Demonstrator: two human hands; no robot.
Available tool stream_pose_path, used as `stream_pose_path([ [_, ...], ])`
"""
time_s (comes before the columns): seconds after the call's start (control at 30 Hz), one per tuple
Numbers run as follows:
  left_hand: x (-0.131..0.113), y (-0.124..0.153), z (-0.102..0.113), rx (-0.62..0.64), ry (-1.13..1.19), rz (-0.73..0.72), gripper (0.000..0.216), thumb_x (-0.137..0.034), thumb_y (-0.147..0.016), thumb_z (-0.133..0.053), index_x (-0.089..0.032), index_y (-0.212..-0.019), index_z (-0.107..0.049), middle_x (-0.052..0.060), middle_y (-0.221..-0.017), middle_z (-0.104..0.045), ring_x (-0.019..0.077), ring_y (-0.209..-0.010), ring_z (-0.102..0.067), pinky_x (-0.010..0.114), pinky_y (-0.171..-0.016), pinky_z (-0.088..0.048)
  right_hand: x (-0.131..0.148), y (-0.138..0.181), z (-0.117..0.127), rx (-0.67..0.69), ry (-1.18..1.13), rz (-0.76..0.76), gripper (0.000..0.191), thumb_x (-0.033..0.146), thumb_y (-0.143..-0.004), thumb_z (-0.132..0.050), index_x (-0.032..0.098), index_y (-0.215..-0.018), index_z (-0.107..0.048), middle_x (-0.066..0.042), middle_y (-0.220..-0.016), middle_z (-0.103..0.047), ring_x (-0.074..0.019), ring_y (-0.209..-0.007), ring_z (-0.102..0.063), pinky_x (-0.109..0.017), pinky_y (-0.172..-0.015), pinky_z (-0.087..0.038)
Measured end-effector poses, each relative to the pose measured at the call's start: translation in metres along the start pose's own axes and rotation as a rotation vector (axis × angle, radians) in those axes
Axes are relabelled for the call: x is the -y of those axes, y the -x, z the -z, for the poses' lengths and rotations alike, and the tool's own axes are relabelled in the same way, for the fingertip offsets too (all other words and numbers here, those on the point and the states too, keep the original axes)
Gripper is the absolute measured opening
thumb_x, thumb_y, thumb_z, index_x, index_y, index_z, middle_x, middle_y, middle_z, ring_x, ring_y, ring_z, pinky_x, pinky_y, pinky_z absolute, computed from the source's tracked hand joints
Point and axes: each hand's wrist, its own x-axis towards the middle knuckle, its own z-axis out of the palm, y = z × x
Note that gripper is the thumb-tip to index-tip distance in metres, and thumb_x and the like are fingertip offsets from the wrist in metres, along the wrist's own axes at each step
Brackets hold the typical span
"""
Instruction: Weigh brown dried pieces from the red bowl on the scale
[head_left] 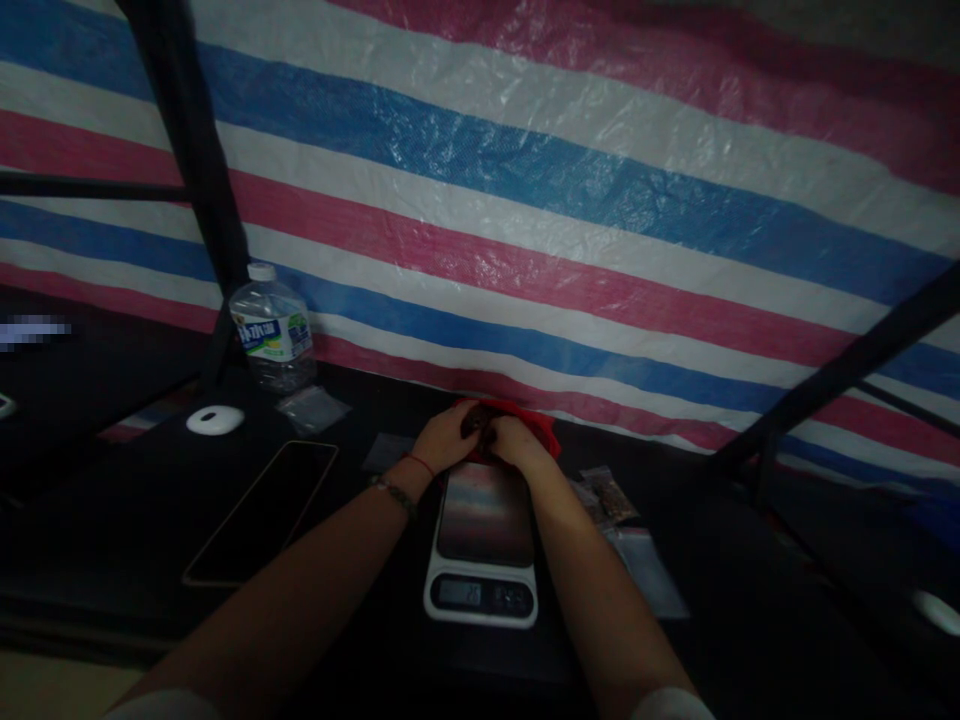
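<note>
Both hands meet behind a white kitchen scale [486, 520], at a red plastic bag [546, 425] with dark brown contents. My left hand [448, 437] reaches over the bag's left side, fingers curled inward around something dark. Beside it, my right hand [515, 441] has its fingers bent into the bag as well, touching the dark contents. What the fingertips hold is too dim and small to make out. The scale's shiny plate has nothing lying on it, and its lit display seems to read 26.
To the right lie small clear bags with brown bits [611, 496] and a flat clear bag [651, 572]. On the left are a phone [262, 512], a white oval device [215, 420], a plastic bottle [276, 335] and a clear bag [313, 409]. Striped sheeting [480, 200] hangs behind.
</note>
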Motion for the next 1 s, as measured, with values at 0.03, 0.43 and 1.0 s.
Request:
stream_pose_path([
  [0.03,0.0,0.0,0.0,-0.001,0.001,0.005,0.047,-0.024,-0.08,-0.055,-0.023,-0.127,-0.05,0.005,-0.119,-0.063,0.0208,-0.107,-0.061,0.032,-0.095,-0.046,0.0,0.0,0.0,-0.004,0.002,-0.004,0.024,0.017,-0.082,-0.055,0.015,-0.098,-0.073,-0.012,-0.098,-0.072,-0.0206,-0.089,-0.067,-0.025,-0.077,-0.047],
  [0.43,-0.003,0.0,0.003,0.049,-0.026,0.011,0.043,-0.024,-0.08,-0.055,-0.022,-0.123,-0.055,0.005,-0.115,-0.066,0.0218,-0.104,-0.062,0.031,-0.092,-0.047,-0.008,0.002,0.024,-0.335,-0.142,-0.054,0.024,0.011,-0.077,-0.057,0.017,-0.094,-0.073,-0.008,-0.099,-0.072,-0.0192,-0.094,-0.065,-0.026,-0.085,-0.045],
  [1.0,-0.001,0.001,-0.001,0.109,-0.05,0.025,0.032,-0.035,-0.079,-0.058,-0.02,-0.106,-0.066,0.005,-0.095,-0.072,0.0222,-0.086,-0.067,0.028,-0.073,-0.049,0.007,0.011,0.032,-0.332,-0.278,0.282,0.03,0.002,-0.074,-0.057,0.018,-0.094,-0.072,-0.005,-0.098,-0.069,-0.0169,-0.094,-0.061,-0.028,-0.089,-0.045],
])
